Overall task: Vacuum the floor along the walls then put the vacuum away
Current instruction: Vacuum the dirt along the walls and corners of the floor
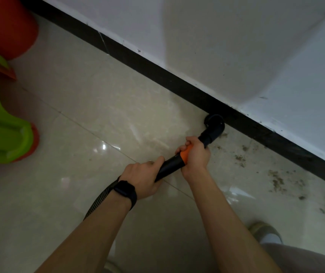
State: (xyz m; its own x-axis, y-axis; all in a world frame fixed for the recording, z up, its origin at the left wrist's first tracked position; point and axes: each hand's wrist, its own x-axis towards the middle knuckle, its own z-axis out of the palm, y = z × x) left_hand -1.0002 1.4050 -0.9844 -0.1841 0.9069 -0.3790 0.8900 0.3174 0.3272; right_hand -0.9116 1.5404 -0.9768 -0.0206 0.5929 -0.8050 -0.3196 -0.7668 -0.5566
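Along black skirting [157,69], glossy tiles [98,107], scattered debris [277,180], left hand [144,179], right hand [196,154], each grip round vacuum wand [169,166]

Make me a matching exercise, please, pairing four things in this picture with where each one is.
Things:
1. brush nozzle
2. smartwatch
3. dirt
4. orange collar

Places:
A. on the left wrist
B. gripped by the right hand
C. at the foot of the black baseboard
D. scattered on the floor tiles

Pairs: 1-C, 2-A, 3-D, 4-B.
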